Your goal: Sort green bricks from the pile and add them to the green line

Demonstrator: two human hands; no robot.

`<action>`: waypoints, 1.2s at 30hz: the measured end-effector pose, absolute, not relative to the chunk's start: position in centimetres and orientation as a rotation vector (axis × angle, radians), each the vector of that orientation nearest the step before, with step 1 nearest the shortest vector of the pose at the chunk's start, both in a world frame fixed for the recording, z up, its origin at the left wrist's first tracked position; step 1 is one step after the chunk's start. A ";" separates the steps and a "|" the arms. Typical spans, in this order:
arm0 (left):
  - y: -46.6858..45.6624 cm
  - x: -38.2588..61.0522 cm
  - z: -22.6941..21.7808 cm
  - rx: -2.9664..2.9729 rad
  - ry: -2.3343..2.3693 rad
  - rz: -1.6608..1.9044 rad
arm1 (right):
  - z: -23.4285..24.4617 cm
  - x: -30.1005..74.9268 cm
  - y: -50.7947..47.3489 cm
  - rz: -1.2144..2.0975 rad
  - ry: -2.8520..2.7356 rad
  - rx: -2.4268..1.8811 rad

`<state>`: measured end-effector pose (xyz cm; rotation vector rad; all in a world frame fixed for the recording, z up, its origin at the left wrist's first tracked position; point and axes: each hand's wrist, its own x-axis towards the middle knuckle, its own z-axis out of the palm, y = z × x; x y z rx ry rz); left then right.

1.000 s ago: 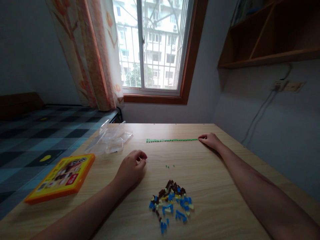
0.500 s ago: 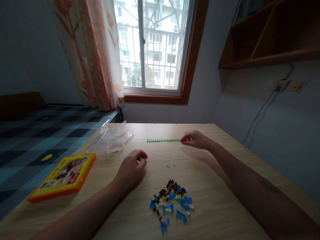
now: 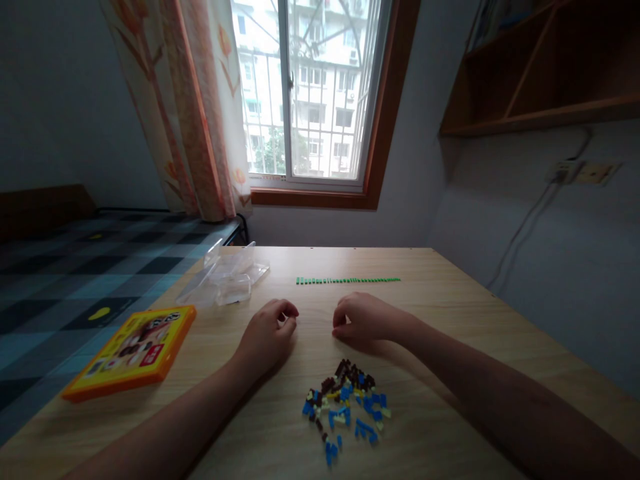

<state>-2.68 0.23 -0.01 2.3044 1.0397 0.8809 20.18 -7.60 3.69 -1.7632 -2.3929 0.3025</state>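
Observation:
My left hand (image 3: 270, 333) rests on the wooden table, fingers loosely curled, with a gap between thumb and forefinger and nothing visible in it. Opposite it, my right hand (image 3: 367, 317) is down at the tabletop with thumb and fingertips pinched together. Whatever it pinches is hidden, and the hand covers the spot where a few loose green pieces lay. Beyond both hands, a long row of small green building bricks (image 3: 345, 281) stretches across the table. Nearer to me lies a loose pile of brown, blue, yellow and cream building bricks (image 3: 345, 397).
A yellow and orange box (image 3: 133, 353) lies at the table's left edge. Behind it stand clear plastic trays (image 3: 227, 273). A bed with a checked cover (image 3: 100, 260) adjoins on the left. A wooden shelf (image 3: 540, 113) hangs on the right wall.
My right hand has left the right end of the green row and come nearer and to the left, over the loose green pieces. My left hand stays in place.

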 end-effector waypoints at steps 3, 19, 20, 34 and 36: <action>0.2 -2.7 0.0 2.304 1.047 0.877 | 3.3 19.7 -7.6 0.248 -2.395 -1.772; 0.2 -2.7 0.1 2.298 1.042 0.876 | 1.8 40.7 -6.3 -0.125 -1.730 -2.257; 0.2 -2.7 0.2 2.297 1.043 0.880 | 1.0 41.4 -6.5 -0.116 -1.710 -2.277; 0.0 -2.7 0.3 2.287 1.056 0.860 | -1.9 43.3 -6.8 0.077 -1.638 -2.181; 0.1 -2.7 0.3 2.288 1.057 0.865 | -2.0 43.4 -7.0 0.095 -1.631 -2.172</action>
